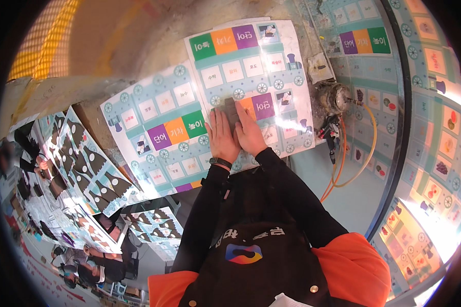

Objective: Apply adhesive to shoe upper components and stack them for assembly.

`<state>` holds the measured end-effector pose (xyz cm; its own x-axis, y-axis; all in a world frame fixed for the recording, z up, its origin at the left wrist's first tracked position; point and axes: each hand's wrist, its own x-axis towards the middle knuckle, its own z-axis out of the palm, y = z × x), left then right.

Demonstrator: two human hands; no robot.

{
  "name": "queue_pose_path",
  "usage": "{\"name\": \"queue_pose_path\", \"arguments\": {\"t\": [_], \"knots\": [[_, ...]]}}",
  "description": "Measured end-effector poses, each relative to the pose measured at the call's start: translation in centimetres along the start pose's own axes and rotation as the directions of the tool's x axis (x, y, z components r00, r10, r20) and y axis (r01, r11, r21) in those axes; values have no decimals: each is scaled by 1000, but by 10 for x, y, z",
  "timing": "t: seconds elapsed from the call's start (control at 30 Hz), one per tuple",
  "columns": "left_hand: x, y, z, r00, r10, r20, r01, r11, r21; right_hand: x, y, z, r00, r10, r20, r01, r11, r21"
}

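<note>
My left hand [223, 138] lies on the printed sheet [225, 84] with its fingers stretched forward and flat, beside a dark grey-brown block [231, 111]. Close against it on the right is my right hand [249, 134], its fingers along the block's right side and its thumb toward the near end. What the block is made of I cannot make out. Large and pale blue, the sheet carries coloured squares, wheels and small word cards. A second, similar sheet [153, 110] lies at an angle to the left.
At the right stand a round metal fitting [337, 98] and orange and yellow hoses [370, 148]. A dark-framed edge [405, 102] runs beyond them, with more printed sheets past it. Sheets with black shapes [82, 158] lie at the left, where other people are. Yellow mesh [48, 43] is at the far left.
</note>
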<state>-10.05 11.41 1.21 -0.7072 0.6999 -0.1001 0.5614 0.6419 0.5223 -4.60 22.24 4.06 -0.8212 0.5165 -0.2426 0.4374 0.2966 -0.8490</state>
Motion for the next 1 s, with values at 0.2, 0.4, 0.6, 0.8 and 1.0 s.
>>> {"name": "queue_pose_path", "arguments": {"t": [0.2, 0.4, 0.6, 0.8, 1.0], "knots": [[0, 1, 1, 1000, 2, 10, -2, 1000, -12, 0, 3, 1, 988, -152, 2, 147, 952, -269], [-21, -16, -25, 991, -35, -128, 20, 993, -119, 13, -34, -2, 962, -264, 64, 244, 740, -626], [-39, -26, -31, 986, -63, -157, 45, 992, -116, 7, -21, 12, 971, -225, 83, 223, 722, -656], [-46, -28, -34, 982, -75, -175, 46, 985, -165, 3, -18, 8, 966, -238, 98, 242, 707, -665], [-42, -13, -33, 992, 3, -126, -20, 990, -137, -7, -1, -30, 977, -198, -84, 150, 906, -396]]}}
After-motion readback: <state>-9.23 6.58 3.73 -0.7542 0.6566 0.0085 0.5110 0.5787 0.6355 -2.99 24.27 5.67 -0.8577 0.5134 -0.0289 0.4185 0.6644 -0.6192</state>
